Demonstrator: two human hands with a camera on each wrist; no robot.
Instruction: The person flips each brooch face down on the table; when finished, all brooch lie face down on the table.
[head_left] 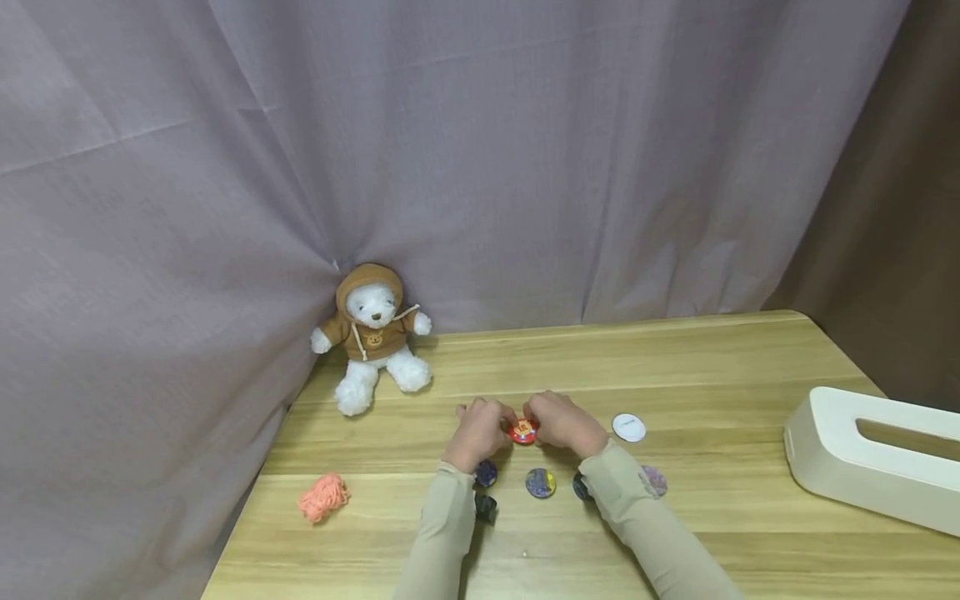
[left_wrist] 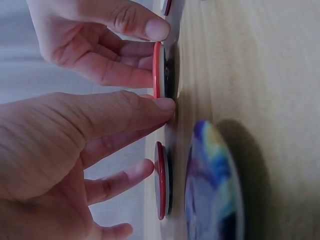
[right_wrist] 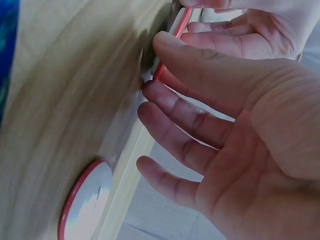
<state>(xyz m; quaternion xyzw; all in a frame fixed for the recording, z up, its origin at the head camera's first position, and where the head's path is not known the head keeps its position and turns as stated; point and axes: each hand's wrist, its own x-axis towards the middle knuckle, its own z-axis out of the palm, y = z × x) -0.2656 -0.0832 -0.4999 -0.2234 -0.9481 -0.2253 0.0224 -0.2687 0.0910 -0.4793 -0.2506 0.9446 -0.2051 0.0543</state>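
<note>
Both hands meet over one round red-rimmed pin badge point(head_left: 523, 431) on the pale wooden tabletop point(head_left: 712, 358). The left hand point(head_left: 480, 429) has its thumb and fingers loosely curled, the thumb tip pressed down at the badge's near edge in the left wrist view, where the red disc point(left_wrist: 158, 70) stands on edge between the two hands. The right hand point(head_left: 564, 423) comes in from the other side; in the right wrist view its thumb lies along the badge's red rim point(right_wrist: 176, 31) while the other fingers are spread and only slightly bent beneath it. Each hand pinches the badge lightly at its rim rather than wrapping it.

The badge is a flat disc with a red edge and a printed face with some yellow; the print is too small to read. From the head view it lies between the two sets of fingertips.

Just nearer the body than the hands lie other round badges: a dark blue one point(head_left: 486, 472) beside the left wrist, a multicoloured one point(head_left: 540, 482) between the forearms, and a purplish one point(head_left: 654, 480) outside the right sleeve. A white round badge point(head_left: 628, 427) lies just right of the right hand. Another dark object by the left sleeve and one under the right sleeve are partly hidden and cannot be identified. The wrist views are blurred at their edges, and the large blue disc point(left_wrist: 215, 185) close to the left wrist camera is out of focus.
</note>
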